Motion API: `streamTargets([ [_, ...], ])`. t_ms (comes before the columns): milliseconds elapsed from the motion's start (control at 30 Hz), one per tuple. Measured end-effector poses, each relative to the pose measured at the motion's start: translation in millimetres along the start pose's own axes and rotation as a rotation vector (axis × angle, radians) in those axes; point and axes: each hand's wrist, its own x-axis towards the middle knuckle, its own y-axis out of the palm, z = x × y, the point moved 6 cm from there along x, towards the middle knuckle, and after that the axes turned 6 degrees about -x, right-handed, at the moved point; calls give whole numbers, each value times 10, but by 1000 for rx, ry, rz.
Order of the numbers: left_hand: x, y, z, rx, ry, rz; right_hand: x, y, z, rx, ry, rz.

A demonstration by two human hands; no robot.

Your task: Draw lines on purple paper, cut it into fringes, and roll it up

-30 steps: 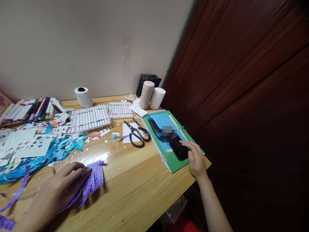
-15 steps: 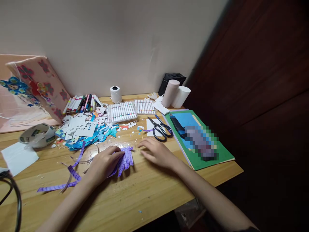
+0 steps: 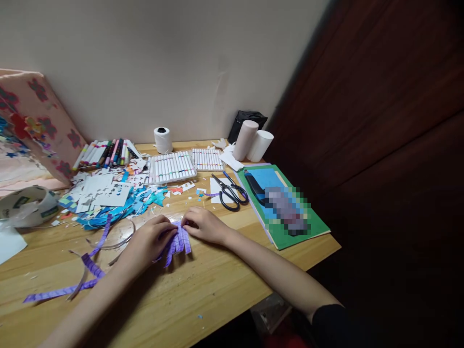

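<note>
A piece of purple paper (image 3: pixel 178 243), cut into a fringe of hanging strips, lies between my hands near the middle of the table. My left hand (image 3: pixel 156 237) grips its left side, fingers closed over the top edge. At the upper right corner, my right hand (image 3: pixel 203 225) pinches the same paper between thumb and fingers. Loose purple strips (image 3: pixel 61 292) are scattered left of my left forearm. Black-handled scissors (image 3: pixel 229 193) rest on a small white paper beyond my right hand, beside a blue pen (image 3: pixel 232 179).
Paper scraps (image 3: pixel 105 193) heap at the left, near a tape roll (image 3: pixel 34 205) and loose markers (image 3: pixel 105 153). Marker cases (image 3: pixel 172 166) and a thread spool (image 3: pixel 163 140) stand behind. Green sheets (image 3: pixel 308 222) lie right, below two upright rolls (image 3: pixel 246 140).
My right hand has moved left and taken hold of the fringed paper. My left hand keeps its grip. The whole view has shifted, so the table things appear further left.
</note>
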Motion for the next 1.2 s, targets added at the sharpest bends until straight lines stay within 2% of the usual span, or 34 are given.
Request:
streamTargets([
  [200, 102, 21, -6, 53, -117, -67, 7, 0, -30, 10, 15, 38],
  [433, 50, 101, -10, 58, -62, -83, -8, -20, -15, 102, 0, 45],
  [633, 45, 100, -14, 60, -35, -95, -42, -102, -18, 154, 16, 167],
  [767, 47, 71, -29, 6, -71, -91, -85, -192, 21, 111, -55, 257],
  [867, 34, 48, -68, -12, -100, -108, -103, -203, 54, 136, -113, 247],
  [1200, 17, 4, -107, -89, -220, -160, -96, -49, 47, 32, -154, 89],
])
